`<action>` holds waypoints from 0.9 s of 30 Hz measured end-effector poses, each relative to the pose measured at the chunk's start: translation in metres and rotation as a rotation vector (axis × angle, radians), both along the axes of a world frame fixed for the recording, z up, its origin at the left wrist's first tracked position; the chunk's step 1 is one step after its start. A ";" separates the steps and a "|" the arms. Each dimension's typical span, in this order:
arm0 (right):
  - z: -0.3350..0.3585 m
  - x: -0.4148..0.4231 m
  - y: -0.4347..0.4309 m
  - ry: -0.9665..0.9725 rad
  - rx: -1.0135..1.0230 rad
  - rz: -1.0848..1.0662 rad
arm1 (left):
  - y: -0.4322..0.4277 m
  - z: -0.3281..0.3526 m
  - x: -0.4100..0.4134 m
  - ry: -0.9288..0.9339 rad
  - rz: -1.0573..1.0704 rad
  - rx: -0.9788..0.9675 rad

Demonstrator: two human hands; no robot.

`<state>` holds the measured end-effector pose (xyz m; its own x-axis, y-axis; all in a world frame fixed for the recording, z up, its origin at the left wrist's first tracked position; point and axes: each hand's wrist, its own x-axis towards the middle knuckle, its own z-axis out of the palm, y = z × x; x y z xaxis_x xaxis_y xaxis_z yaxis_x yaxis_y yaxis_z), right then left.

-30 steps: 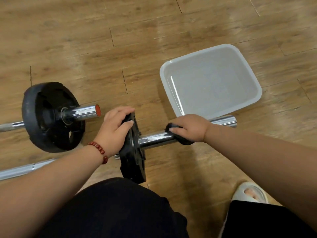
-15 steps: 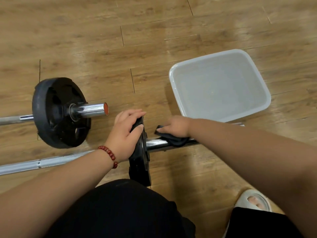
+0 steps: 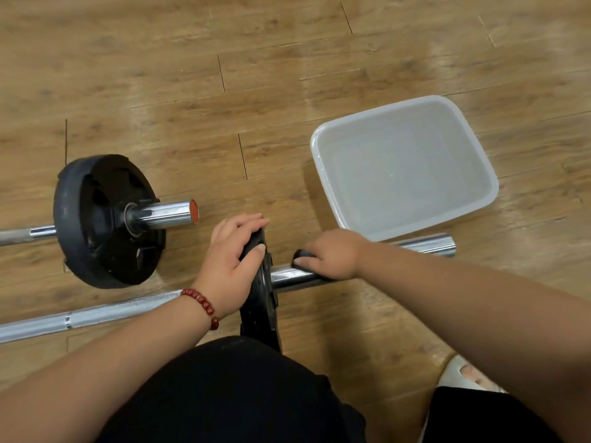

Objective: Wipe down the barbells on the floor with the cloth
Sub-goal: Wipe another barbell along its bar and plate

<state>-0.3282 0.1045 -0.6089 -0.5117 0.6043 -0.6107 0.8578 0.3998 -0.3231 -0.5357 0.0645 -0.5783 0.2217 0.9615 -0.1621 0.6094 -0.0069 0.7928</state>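
R hand [image 3: 332,259] gripping cloth [image 3: 302,254] slid twd plate [image 3: 260,302], L hand [image 3: 230,260] grips plate rim, tub [image 3: 380,112] holds water [image 3: 403,167]

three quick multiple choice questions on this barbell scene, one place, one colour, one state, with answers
1. Where is the cloth? A in the basin; B on the near barbell's chrome sleeve, under the right hand; C on the far plate.
2. What colour is the far barbell's end cap? A blue; B green; C orange-red.
3. What is the left hand doing? A gripping the rim of the near weight plate; B lying flat on the floor; C hanging idle.
Answers: 1 B, the dark cloth shows under its fingers; 2 C, the cap's face is orange-red; 3 A, fingers curl over the plate's top.
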 end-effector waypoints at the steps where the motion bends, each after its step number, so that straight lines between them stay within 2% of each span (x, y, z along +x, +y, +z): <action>1: -0.002 -0.009 -0.005 0.033 0.082 0.013 | 0.001 0.000 0.000 0.004 -0.001 -0.002; 5: -0.015 0.001 -0.034 0.172 0.378 -0.134 | 0.005 0.001 -0.002 0.035 -0.014 -0.011; 7: -0.028 0.027 -0.051 0.161 0.591 -0.245 | 0.005 0.002 0.000 0.020 -0.007 -0.036; 9: -0.041 0.043 -0.069 0.098 0.730 -0.452 | 0.006 0.003 0.001 0.001 0.002 -0.050; 11: -0.049 0.041 -0.082 0.071 0.746 -0.775 | 0.008 0.004 0.001 -0.002 0.002 -0.050; 14: -0.044 0.013 -0.084 0.210 0.624 -1.359 | 0.013 0.005 0.001 0.015 0.014 -0.057; 18: -0.029 -0.029 -0.073 0.634 0.463 -1.930 | 0.019 0.009 0.004 0.023 0.023 -0.102; 20: -0.029 -0.024 -0.061 0.798 0.289 -2.257 | 0.022 0.010 0.005 0.021 0.042 -0.123; 22: -0.035 -0.001 -0.047 0.967 -0.019 -2.617 | 0.023 0.010 0.007 0.021 0.055 -0.135; 23: -0.036 0.008 -0.043 1.027 -0.119 -2.677 | 0.024 0.011 0.007 0.018 0.062 -0.141; 27: -0.031 -0.017 -0.057 1.009 -0.249 -2.604 | 0.030 0.011 0.010 -0.011 0.097 -0.194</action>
